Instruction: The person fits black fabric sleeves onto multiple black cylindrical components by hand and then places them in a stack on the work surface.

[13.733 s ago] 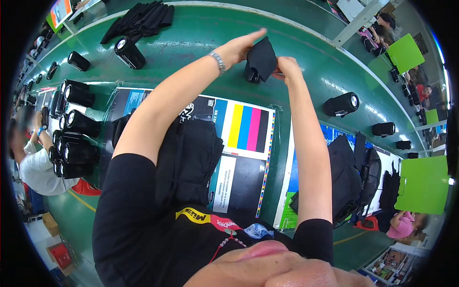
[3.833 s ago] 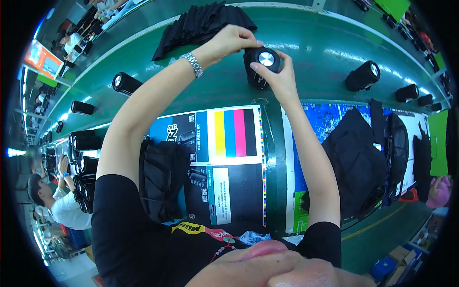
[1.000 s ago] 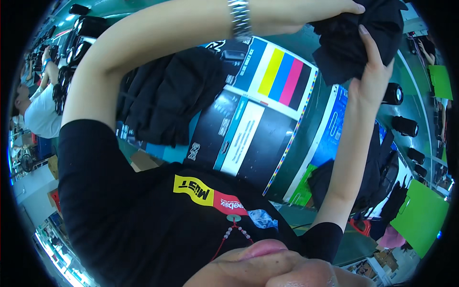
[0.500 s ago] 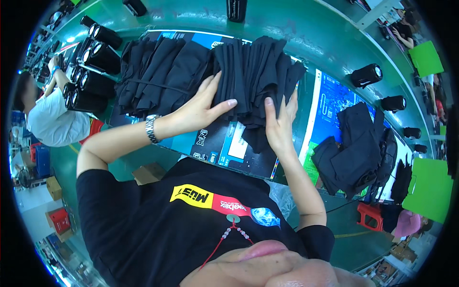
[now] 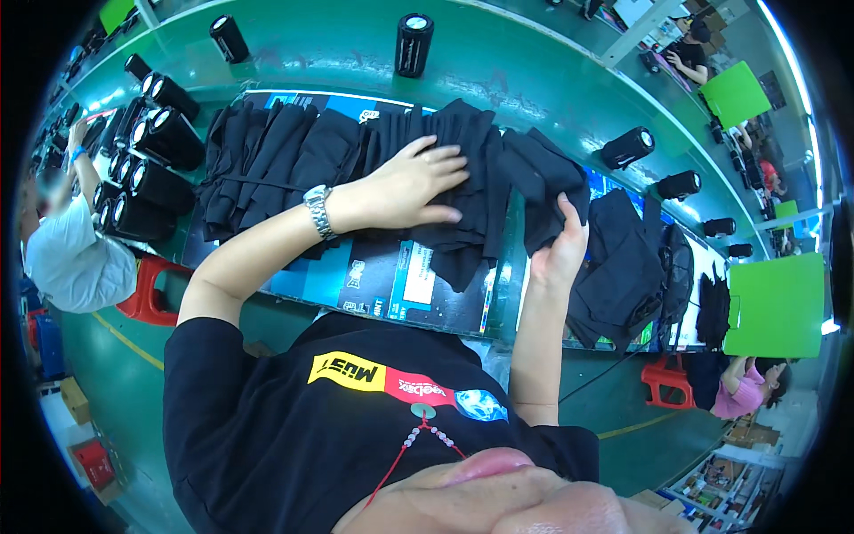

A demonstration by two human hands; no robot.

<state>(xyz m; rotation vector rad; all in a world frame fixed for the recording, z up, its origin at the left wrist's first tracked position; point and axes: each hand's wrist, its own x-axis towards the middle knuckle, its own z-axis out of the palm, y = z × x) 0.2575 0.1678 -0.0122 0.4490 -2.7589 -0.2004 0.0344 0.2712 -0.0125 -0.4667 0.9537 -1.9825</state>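
A row of folded black cloth pieces (image 5: 476,147) lies in front of me on a printed cardboard sheet (image 5: 334,283). My left hand (image 5: 414,187) rests on these folds, palm down with its fingers apart. To the right, my right hand (image 5: 560,245) grips a black cloth piece (image 5: 543,173) by its near edge, the thumb on top; this piece stands apart from the row. Another bunch of black cloth (image 5: 267,165), with a strip across it, is to the left of my left hand. A loose heap of black cloth (image 5: 618,276) lies beyond my right hand.
Black cylindrical speakers (image 5: 414,46) stand along the green line at the back, and several more (image 5: 167,138) cluster at the left. A co-worker in a light shirt (image 5: 76,254) is at far left beside a red stool (image 5: 156,289). A green panel (image 5: 776,307) is at right.
My right hand has moved right and drawn one black cloth piece off the row's end. My left hand has shifted further onto the folds. The view has turned somewhat.
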